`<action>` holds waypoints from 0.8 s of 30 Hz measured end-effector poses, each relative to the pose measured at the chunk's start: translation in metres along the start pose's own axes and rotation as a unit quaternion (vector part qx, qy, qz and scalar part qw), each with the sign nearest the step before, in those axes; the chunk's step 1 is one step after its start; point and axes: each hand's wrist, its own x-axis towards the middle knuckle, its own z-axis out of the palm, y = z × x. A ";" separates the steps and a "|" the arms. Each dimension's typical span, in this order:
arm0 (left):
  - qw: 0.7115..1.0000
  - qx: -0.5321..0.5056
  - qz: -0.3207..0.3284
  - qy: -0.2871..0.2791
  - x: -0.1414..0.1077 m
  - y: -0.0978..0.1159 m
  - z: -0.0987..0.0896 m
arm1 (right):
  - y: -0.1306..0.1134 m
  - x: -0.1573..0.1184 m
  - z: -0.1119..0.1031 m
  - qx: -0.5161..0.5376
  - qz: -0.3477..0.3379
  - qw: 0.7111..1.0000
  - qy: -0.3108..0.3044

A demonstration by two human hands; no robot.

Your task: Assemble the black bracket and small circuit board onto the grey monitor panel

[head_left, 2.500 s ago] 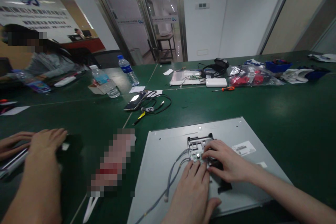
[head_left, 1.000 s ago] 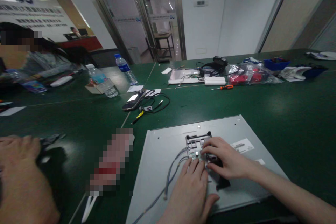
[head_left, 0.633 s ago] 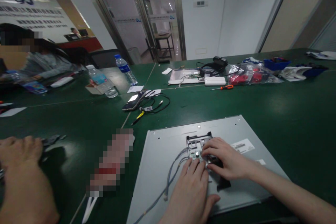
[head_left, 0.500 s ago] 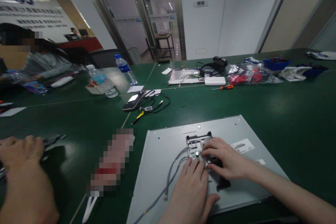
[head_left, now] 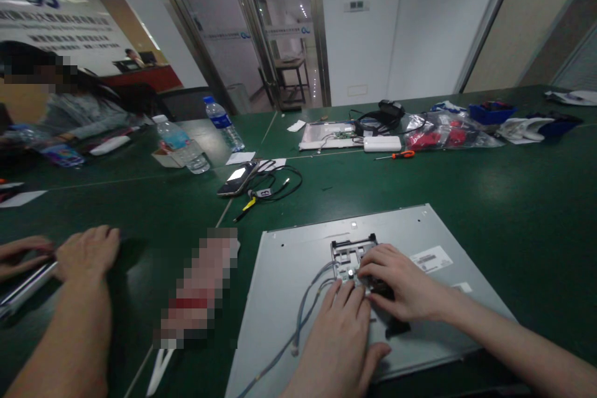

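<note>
A flat grey metal panel [head_left: 289, 273] lies on the green table, with a black bracket frame [head_left: 353, 240] and a small green circuit board [head_left: 347, 275] near its middle. Grey cables [head_left: 303, 305] run from the board toward the lower left. My left hand [head_left: 342, 323] rests on the panel, fingertips at the board's near edge, thumb spread apart. My right hand [head_left: 396, 283] curls over the right side of the bracket, its fingers around a dark part [head_left: 380, 286] that is mostly hidden. A black piece [head_left: 397, 328] lies just below it.
Left of the panel lies a blurred-out pinkish object [head_left: 200, 292]. Another person's hands [head_left: 88, 252] hold a silver bar at the far left. Beyond the panel are a phone [head_left: 237, 179], black cable [head_left: 289, 186], bottles [head_left: 224, 124] and an orange-handled screwdriver [head_left: 403, 154].
The other person's hand at the left has moved right, and a second hand and the silver bar now show more. My hands have barely moved.
</note>
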 end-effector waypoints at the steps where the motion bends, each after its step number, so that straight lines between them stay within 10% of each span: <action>1: 1.000 0.001 0.001 0.002 0.000 0.000 0.000 | 0.000 0.000 0.000 -0.001 0.000 1.000 0.000; 24: 1.000 0.001 -0.019 -0.015 0.003 0.004 -0.008 | 0.000 0.000 0.001 0.001 0.008 1.000 0.004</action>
